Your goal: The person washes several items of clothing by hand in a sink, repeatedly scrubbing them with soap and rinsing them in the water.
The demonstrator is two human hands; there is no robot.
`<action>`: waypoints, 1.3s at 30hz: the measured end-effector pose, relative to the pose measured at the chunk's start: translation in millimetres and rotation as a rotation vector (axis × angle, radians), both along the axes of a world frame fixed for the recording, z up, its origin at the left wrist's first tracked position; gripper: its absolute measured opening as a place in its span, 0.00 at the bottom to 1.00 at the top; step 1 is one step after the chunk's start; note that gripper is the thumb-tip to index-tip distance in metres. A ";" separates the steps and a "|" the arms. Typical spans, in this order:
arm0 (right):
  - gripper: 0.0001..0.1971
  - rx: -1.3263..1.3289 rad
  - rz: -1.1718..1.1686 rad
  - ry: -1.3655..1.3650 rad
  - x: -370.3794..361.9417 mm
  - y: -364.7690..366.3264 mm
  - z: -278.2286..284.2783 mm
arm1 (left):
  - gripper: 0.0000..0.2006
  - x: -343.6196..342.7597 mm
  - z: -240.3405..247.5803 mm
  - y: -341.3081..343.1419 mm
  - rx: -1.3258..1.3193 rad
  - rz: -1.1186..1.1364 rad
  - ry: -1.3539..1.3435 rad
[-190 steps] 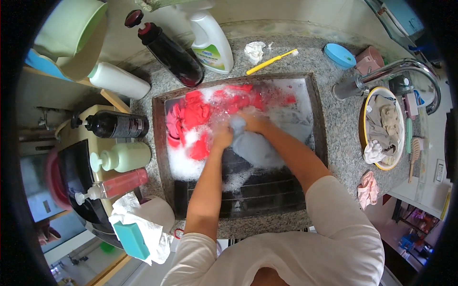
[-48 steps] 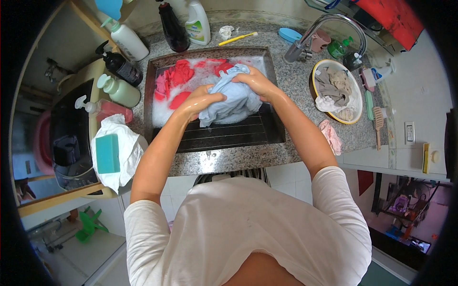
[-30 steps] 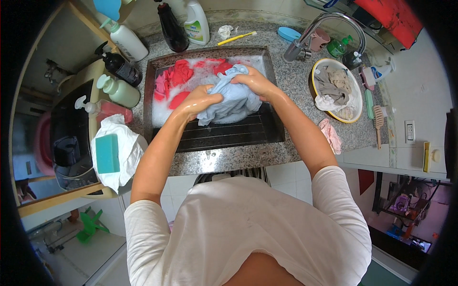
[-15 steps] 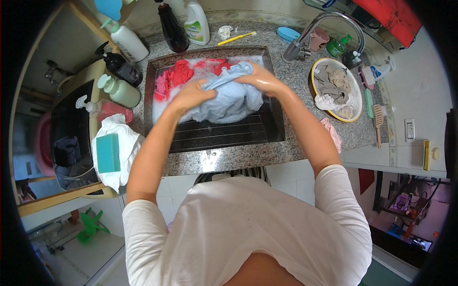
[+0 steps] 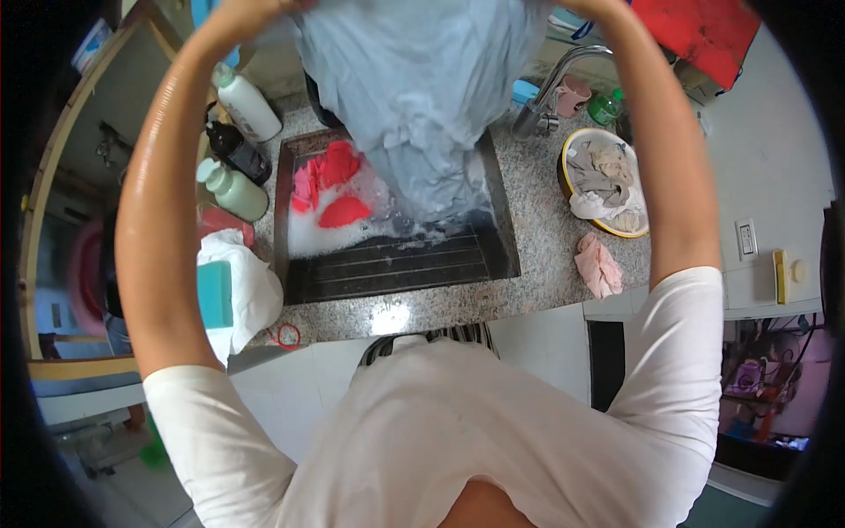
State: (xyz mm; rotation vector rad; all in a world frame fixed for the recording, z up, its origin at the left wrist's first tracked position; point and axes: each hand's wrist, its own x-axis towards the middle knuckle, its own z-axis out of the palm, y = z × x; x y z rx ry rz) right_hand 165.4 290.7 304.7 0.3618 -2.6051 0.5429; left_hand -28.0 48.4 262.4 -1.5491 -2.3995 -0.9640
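Both my arms are raised, with a wet light blue garment (image 5: 422, 88) stretched between my hands at the top of the view. My left hand (image 5: 257, 11) grips its left upper part, and my right hand (image 5: 588, 7) has the right upper part; the fingers of both are partly cut off by the edge. The garment hangs bunched, its lower end down over the dark sink (image 5: 506, 229). In the sink, red cloth (image 5: 340, 165) and another red piece (image 5: 345, 211) lie among white suds (image 5: 310, 241).
Left of the sink stand a white bottle (image 5: 248, 107), a black pump bottle (image 5: 239, 157) and a pale green one (image 5: 236, 195). A teal sponge (image 5: 216, 295) rests on white cloth. On the right are the faucet (image 5: 537, 114), a yellow-rimmed basin (image 5: 630, 235) of clothes and a pink cloth (image 5: 598, 266).
My hands have risen and spread apart, lifting the light blue garment from a bunch in the sink into a hanging sheet. A red ring now shows at the counter's front edge.
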 end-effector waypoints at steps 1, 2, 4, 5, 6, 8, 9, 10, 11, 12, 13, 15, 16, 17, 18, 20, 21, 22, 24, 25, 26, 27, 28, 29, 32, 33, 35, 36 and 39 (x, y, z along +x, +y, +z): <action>0.14 0.034 -0.027 0.057 2.5 6.2 19.2 | 0.11 39.8 35.6 7.0 0.080 0.066 -0.080; 0.14 0.024 -0.084 0.157 -1.7 -9.4 38.2 | 0.12 36.3 62.6 -11.9 0.132 0.056 -0.015; 0.15 -0.130 -0.086 0.294 0.9 -12.2 51.8 | 0.14 25.7 87.6 -9.8 0.287 0.041 0.034; 0.15 -0.224 0.000 0.352 -0.3 -10.3 51.1 | 0.15 21.0 95.1 -9.0 0.360 -0.028 -0.058; 0.15 -0.257 -0.011 0.347 -1.1 -10.1 44.2 | 0.14 19.3 95.7 -5.9 0.421 0.020 -0.015; 0.16 -0.312 -0.130 0.082 2.5 13.3 15.2 | 0.10 14.1 71.1 14.7 0.434 0.152 -0.155; 0.15 -0.281 -0.192 -0.005 -5.3 19.5 -7.8 | 0.09 19.0 51.9 9.2 0.372 0.048 -0.093; 0.15 -0.295 -0.219 -0.039 -8.6 23.1 -15.7 | 0.08 17.8 46.4 5.9 0.258 0.042 -0.194; 0.14 -0.301 -0.251 -0.075 -10.8 26.9 -20.3 | 0.08 14.5 39.6 3.6 0.150 0.032 -0.299; 0.14 -0.405 -0.201 -0.090 -12.7 23.8 -26.1 | 0.09 -6.2 22.5 -6.4 0.165 -0.048 -0.392; 0.14 -0.413 -0.195 -0.083 -11.3 18.6 -26.7 | 0.10 -24.9 10.2 -14.6 0.174 -0.133 -0.485; 0.14 -0.487 -0.155 -0.104 -6.6 13.8 -30.2 | 0.12 -2.2 -0.6 -4.5 0.296 -0.065 -0.720; 0.14 -0.510 -0.214 -0.156 -5.0 4.5 -23.9 | 0.14 6.9 2.3 -5.8 0.324 -0.099 -0.868; 0.14 -0.509 -0.217 -0.151 -5.9 0.2 -17.4 | 0.16 17.1 4.2 -2.6 0.353 -0.144 -1.022; 0.15 -0.475 -0.051 -0.159 -8.2 -4.7 -11.4 | 0.18 27.9 7.7 0.5 0.250 -0.209 -0.998; 0.14 -0.455 0.282 -0.146 -21.9 -22.1 -3.3 | 0.19 51.3 9.4 15.2 0.125 -0.386 -0.907; 0.14 -0.460 0.432 -0.129 -26.1 -29.4 2.1 | 0.18 79.5 13.9 19.1 0.112 -0.355 -0.782; 0.14 -0.386 0.426 -0.099 -29.4 -45.6 7.1 | 0.18 72.6 12.5 18.6 0.026 -0.436 -0.781; 0.13 -0.395 0.429 -0.070 -31.8 -56.0 5.7 | 0.17 81.1 10.9 26.0 0.017 -0.498 -0.755; 0.12 -0.533 0.426 -0.047 -38.3 -45.7 -4.4 | 0.17 90.3 14.4 32.2 0.016 -0.513 -0.755; 0.11 -0.692 0.433 -0.020 -39.7 -43.5 -17.8 | 0.15 93.4 14.0 33.3 0.123 -0.419 -0.906; 0.11 -0.852 0.439 0.007 -40.1 -41.6 -32.5 | 0.13 94.0 12.2 34.4 0.232 -0.319 -1.052; 0.10 -1.000 0.276 -0.001 -47.6 -32.1 -54.2 | 0.13 61.1 3.3 28.1 0.343 -0.246 -1.055; 0.28 -0.995 0.242 -0.098 -43.6 -18.9 -93.5 | 0.13 59.8 6.8 24.9 0.338 -0.243 -1.047; 0.40 -1.055 0.392 -0.401 -8.2 -28.0 -183.8 | 0.13 69.4 18.4 15.2 0.611 -0.157 -1.078; 0.46 -0.969 0.317 -0.347 5.2 -34.4 -207.0 | 0.13 71.0 23.6 21.2 0.612 -0.174 -1.079; 0.57 -0.881 0.203 -0.395 20.3 -62.3 -244.1 | 0.13 69.9 29.4 24.7 0.724 -0.189 -1.099; 0.60 -0.844 0.177 -0.429 18.2 -79.2 -260.2 | 0.15 83.1 35.4 32.2 0.661 -0.099 -1.140; 0.55 -0.981 0.047 -0.312 -3.4 -129.3 -277.7 | 0.09 117.1 38.1 55.5 0.711 -0.309 -1.420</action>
